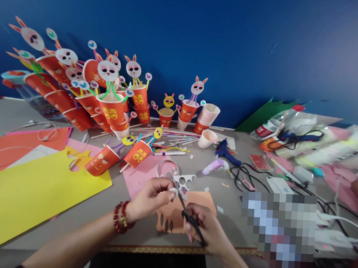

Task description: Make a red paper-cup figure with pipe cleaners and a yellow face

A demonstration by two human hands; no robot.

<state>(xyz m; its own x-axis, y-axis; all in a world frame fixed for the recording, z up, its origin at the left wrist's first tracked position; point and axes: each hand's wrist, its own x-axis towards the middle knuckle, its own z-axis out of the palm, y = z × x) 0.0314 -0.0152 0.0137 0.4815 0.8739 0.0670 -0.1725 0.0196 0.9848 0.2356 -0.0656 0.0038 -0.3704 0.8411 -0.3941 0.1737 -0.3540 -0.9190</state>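
Observation:
My left hand (pixel 153 197), with red bead bracelets at the wrist, pinches a small white paper piece (pixel 174 192) between thumb and fingertips. In my right hand (pixel 202 222) is a pair of black-handled scissors (pixel 182 202), its blades reaching up to the white piece. How far the blades are parted I cannot make out. Under both hands lies an orange paper sheet (pixel 207 200) with leaf-shaped holes cut along its near edge. Just beyond them rests a white paper scrap (pixel 186 179) with round cut-outs.
Red paper cups with rabbit figures (pixel 110 105) crowd the back left. A yellow sheet (pixel 42 194) covers the left side. To the right are a blue glue gun (pixel 226 152), a purple glue stick (pixel 212 167), black cables (pixel 239 178) and a plastic bottle (pixel 273 121).

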